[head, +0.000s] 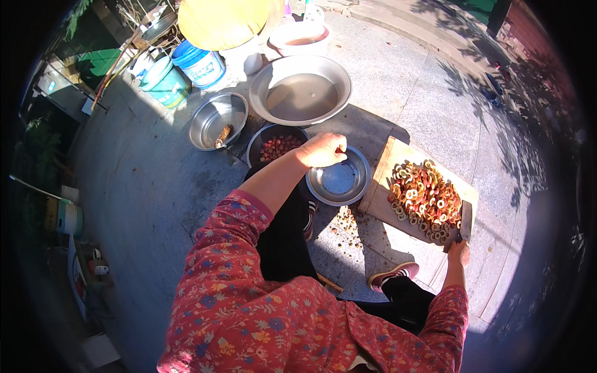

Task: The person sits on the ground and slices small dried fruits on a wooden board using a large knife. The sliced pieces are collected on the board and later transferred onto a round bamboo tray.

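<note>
My left hand point(324, 150) is held over the rim of a small stainless steel basin point(336, 183), its fingers curled. Whether anything is pinched in them is hidden. A few dark specks lie in that basin. At the right, my right hand point(459, 254) grips the handle of a knife point(465, 220) with a wide blade. The blade lies along the right side of a wooden cutting board point(378, 189). Beside it on the board is a heap of ring-shaped slices of red-skinned fruit point(425, 198). Whole red fruits point(280, 148) fill part of a bowl point(250, 145) behind my left forearm.
A large metal basin point(303, 100) holds cloudy water. A steel bowl point(205, 122) left of it contains a brown, rough object point(223, 135). Buckets, one green point(165, 84) and one blue point(199, 65), stand farther back. Small scraps point(347, 231) litter the paving between my shoes.
</note>
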`<action>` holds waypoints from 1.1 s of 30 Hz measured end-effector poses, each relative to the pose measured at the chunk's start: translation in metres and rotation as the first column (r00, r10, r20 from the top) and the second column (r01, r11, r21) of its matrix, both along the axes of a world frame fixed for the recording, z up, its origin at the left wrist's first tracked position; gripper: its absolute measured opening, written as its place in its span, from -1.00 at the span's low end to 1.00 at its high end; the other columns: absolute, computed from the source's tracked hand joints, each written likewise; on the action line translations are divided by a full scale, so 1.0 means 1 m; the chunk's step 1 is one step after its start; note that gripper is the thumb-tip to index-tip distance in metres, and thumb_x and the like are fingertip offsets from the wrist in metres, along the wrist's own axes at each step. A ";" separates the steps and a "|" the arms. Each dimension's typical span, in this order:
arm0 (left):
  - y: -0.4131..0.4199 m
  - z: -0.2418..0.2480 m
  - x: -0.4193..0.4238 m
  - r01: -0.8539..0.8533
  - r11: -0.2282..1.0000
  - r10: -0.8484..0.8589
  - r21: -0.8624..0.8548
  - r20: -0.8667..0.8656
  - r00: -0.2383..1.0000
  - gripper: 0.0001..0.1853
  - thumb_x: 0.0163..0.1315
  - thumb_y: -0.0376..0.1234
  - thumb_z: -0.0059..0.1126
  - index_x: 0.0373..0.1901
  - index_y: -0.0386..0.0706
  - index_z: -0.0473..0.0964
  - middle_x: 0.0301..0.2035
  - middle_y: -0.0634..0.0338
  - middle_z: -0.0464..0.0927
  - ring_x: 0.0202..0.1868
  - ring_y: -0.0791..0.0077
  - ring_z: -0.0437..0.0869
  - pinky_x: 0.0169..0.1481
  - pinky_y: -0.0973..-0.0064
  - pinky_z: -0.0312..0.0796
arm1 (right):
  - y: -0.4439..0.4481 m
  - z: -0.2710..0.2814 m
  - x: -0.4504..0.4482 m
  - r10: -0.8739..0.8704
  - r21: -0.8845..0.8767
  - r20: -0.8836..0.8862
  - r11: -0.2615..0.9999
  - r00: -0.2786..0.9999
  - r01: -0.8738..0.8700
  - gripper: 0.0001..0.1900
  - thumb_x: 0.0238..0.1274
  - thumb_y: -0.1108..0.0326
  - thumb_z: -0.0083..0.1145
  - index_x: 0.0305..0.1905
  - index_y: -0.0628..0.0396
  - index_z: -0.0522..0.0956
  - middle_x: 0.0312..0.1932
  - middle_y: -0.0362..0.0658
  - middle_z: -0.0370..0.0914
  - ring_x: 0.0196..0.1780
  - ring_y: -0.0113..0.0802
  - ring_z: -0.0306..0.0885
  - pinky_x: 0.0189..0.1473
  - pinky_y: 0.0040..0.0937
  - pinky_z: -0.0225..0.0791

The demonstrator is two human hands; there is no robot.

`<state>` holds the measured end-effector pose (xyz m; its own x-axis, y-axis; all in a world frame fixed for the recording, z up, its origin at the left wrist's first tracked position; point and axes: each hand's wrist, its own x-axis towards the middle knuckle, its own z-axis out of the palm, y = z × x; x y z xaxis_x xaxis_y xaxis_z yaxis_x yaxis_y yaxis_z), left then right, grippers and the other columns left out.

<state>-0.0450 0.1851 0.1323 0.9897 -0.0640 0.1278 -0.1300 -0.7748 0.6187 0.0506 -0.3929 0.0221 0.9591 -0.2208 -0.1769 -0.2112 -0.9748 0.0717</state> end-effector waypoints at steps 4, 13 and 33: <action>-0.003 0.000 -0.005 -0.012 0.999 0.010 0.032 0.054 0.998 -0.80 0.17 -0.34 0.37 -0.33 -0.23 0.53 -0.41 0.03 0.66 -0.29 0.10 0.72 -0.17 0.26 0.54 | 0.021 0.030 -0.006 -0.069 -0.009 0.015 0.998 0.997 0.070 -0.45 0.31 -0.05 0.19 0.21 0.14 0.50 0.11 0.12 0.60 0.19 0.02 0.61 0.19 -0.02 0.48; -0.024 0.016 0.001 -0.038 0.999 0.038 -0.005 0.140 0.989 -0.80 0.14 -0.30 0.38 -0.35 -0.20 0.57 -0.38 0.00 0.67 -0.24 0.03 0.73 -0.13 0.18 0.53 | 0.022 0.058 -0.010 0.044 -0.010 0.167 0.999 0.985 -0.042 -0.48 0.27 0.04 0.16 0.16 0.22 0.52 0.16 0.16 0.52 0.21 0.11 0.52 0.26 0.01 0.40; -0.008 0.014 -0.038 -0.145 0.988 0.126 0.054 0.260 0.957 -0.76 0.15 -0.37 0.37 -0.25 -0.19 0.47 -0.29 0.00 0.65 -0.18 -0.01 0.71 -0.11 0.17 0.53 | 0.176 0.108 -0.083 0.699 0.212 0.473 0.501 0.536 -0.839 -0.63 0.29 0.30 0.27 0.12 0.16 0.49 -0.06 0.09 0.59 0.03 0.10 0.58 0.08 -0.03 0.47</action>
<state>-0.0826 0.1769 0.1459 0.9250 0.0499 0.3767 -0.1669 -0.8373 0.5206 -0.0328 -0.2169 0.1305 0.7154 0.6502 0.2558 0.6986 -0.6722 -0.2452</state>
